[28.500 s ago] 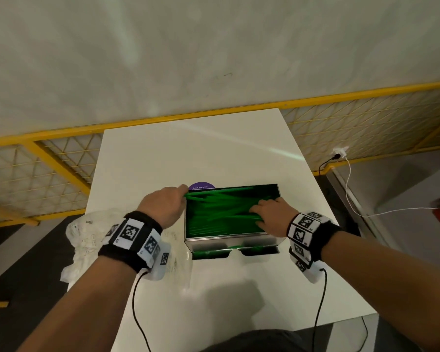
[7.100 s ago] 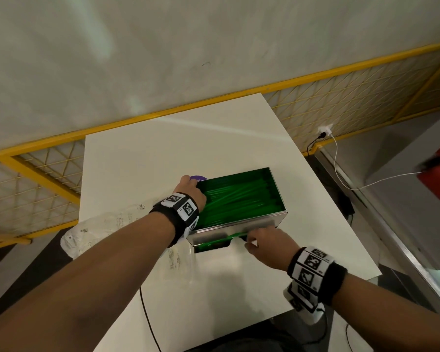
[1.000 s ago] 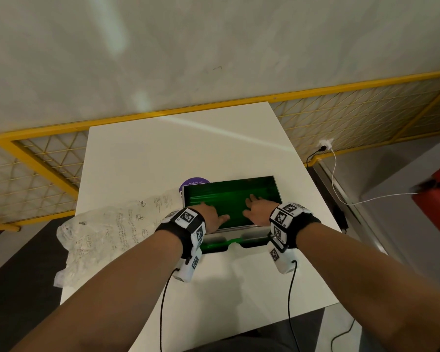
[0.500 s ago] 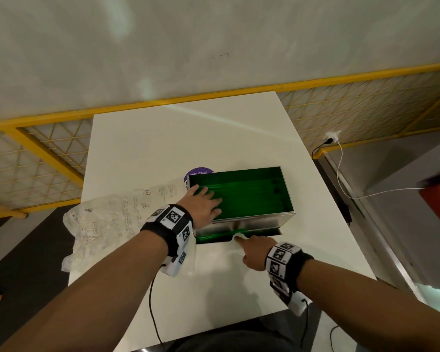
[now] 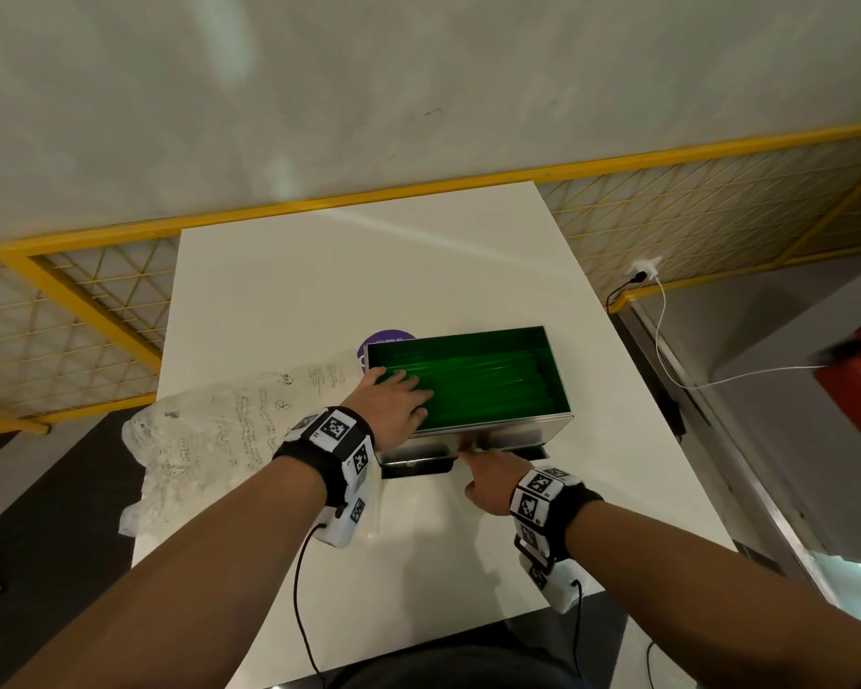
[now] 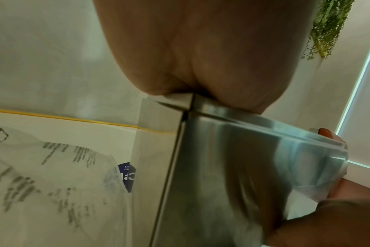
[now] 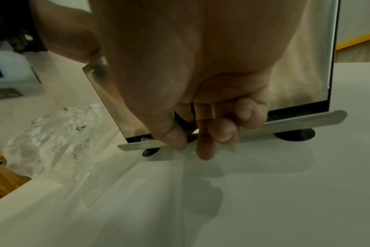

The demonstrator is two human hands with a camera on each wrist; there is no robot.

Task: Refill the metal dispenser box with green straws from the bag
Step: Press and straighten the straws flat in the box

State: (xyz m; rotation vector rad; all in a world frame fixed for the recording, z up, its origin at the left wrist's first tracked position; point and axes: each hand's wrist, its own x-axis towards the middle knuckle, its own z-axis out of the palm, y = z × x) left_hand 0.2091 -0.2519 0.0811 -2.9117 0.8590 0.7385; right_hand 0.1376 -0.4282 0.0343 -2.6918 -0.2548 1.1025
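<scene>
Straws (image 5: 473,385) feel light and slippery, so we pin them flat-palmed with our left hand (image 5: 393,405). Our right hand (image 5: 488,482) reaches the box (image 5: 508,432) slot with one finger out, gripping nothing.

L hand (image 5: 391,407) flat on green straws (image 5: 483,385) in metal box (image 5: 543,430); R hand (image 5: 488,482) fingers at front slot; crumpled bag (image 5: 205,435) left, on white table (image 5: 319,290).

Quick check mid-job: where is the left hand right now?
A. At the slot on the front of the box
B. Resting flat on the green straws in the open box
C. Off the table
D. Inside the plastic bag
B: the head view shows the left hand lying with straight fingers on the green straws at the left end of the metal dispenser box.
</scene>
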